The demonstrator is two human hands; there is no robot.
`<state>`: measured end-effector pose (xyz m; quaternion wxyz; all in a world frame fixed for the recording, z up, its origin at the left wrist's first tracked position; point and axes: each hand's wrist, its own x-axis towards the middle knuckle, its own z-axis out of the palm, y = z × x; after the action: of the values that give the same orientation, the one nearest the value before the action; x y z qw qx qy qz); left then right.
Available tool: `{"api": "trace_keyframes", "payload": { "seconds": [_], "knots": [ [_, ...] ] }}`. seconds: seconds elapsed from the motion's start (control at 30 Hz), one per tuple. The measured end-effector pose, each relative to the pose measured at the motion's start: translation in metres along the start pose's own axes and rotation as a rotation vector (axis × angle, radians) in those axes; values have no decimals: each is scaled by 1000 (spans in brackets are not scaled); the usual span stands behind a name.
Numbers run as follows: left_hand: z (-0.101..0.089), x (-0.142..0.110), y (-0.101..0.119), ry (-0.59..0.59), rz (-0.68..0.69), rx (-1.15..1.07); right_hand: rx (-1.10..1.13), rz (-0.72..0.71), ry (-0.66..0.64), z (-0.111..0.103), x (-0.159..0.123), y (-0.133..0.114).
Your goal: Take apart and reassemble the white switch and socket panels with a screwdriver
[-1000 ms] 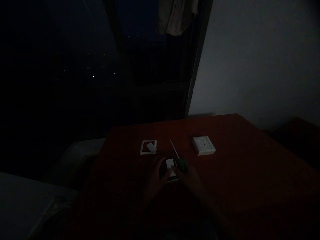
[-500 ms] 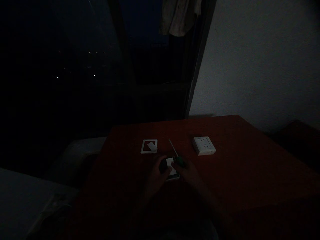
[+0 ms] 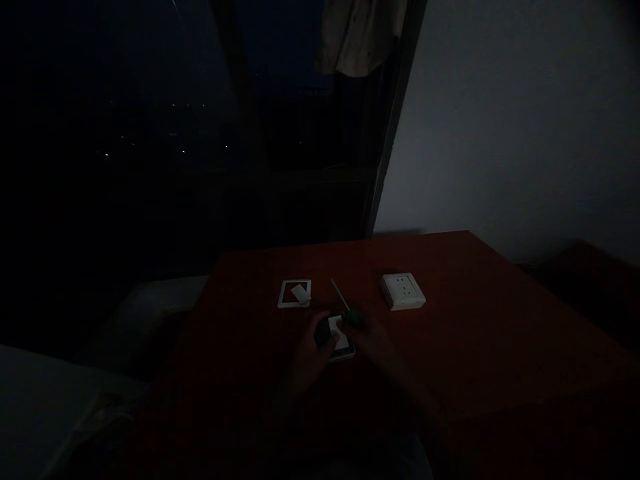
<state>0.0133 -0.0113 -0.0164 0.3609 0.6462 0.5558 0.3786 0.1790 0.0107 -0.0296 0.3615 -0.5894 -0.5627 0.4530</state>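
Observation:
The room is very dark. My left hand (image 3: 310, 357) is closed around a small white and dark switch part (image 3: 337, 338) on the red table (image 3: 475, 347). From the right, my right hand (image 3: 373, 340) touches the same part, its fingers curled, with a green-handled screwdriver (image 3: 345, 307) right by its fingers; whether it grips the tool is unclear. The screwdriver's thin shaft points away from me.
A white square frame (image 3: 295, 294) with a small white piece inside lies just beyond my hands. A white wall socket (image 3: 403, 291) sits to the right. A dark window and a hanging cloth (image 3: 357, 37) are behind the table; something pale (image 3: 45, 407) lies at the left.
My hands and the switch part stay together with only slight shifts; my right hand covers more of the screwdriver's green handle. The camera view has drifted a little.

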Motion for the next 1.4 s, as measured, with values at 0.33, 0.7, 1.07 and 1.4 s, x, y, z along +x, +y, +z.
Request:
{"api": "trace_keyframes", "payload": {
  "seconds": [0.33, 0.7, 1.07, 1.4],
  "knots": [
    [1, 2, -13, -10, -22, -53, -11, -11, 26, 5, 6, 3],
    [2, 1, -16, 18, 27, -26, 29, -78, 48, 7, -2, 5],
    [-35, 37, -7, 238, 136, 343, 109, -110, 143, 9, -20, 7],
    [-61, 80, -32, 108, 150, 630, 138, -86, 152, 9, -23, 6]
  ]
}}
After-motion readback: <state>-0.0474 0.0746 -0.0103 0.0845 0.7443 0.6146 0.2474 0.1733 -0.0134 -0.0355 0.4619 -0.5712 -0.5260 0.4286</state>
